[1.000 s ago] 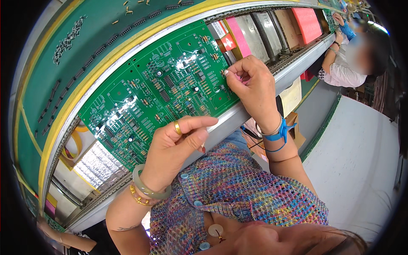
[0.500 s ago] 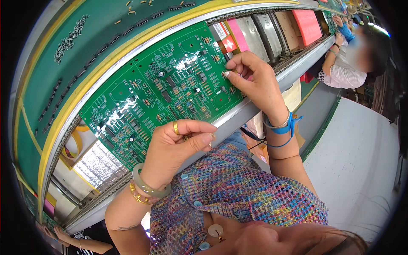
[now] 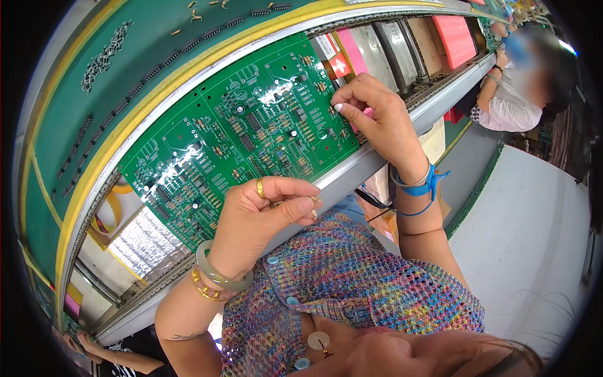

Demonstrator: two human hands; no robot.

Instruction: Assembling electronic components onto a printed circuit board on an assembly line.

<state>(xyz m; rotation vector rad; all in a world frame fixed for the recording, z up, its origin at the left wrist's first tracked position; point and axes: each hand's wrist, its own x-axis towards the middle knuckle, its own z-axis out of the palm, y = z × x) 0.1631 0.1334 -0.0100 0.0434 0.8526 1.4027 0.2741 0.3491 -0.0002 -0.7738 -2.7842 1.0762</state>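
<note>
A large green circuit board (image 3: 210, 103), filled with resistors, chips and capacitors, lies along the rail in front of me. Over its right end, my right hand (image 3: 380, 116) has thumb and forefinger pinched together close to the board surface; whatever sits between the tips is too small to make out. My left hand (image 3: 267, 207), wearing a gold ring, is closed just off the board's near edge. Small tan electronic components (image 3: 315, 202), probably resistors, poke out between its thumb and fingers.
Beyond the rail, a green bench (image 3: 147, 47) carries a row of black chips (image 3: 141, 80), a heap of small metal-legged parts (image 3: 107, 56) and several tan components (image 3: 196, 14). A pink foam block (image 3: 453, 41) stands at the right. A co-worker (image 3: 512, 100) sits farther right.
My right hand's fingertips have shifted slightly at the board's right end, still pinched. The left hand's fingers have moved a little, showing more of the tan components.
</note>
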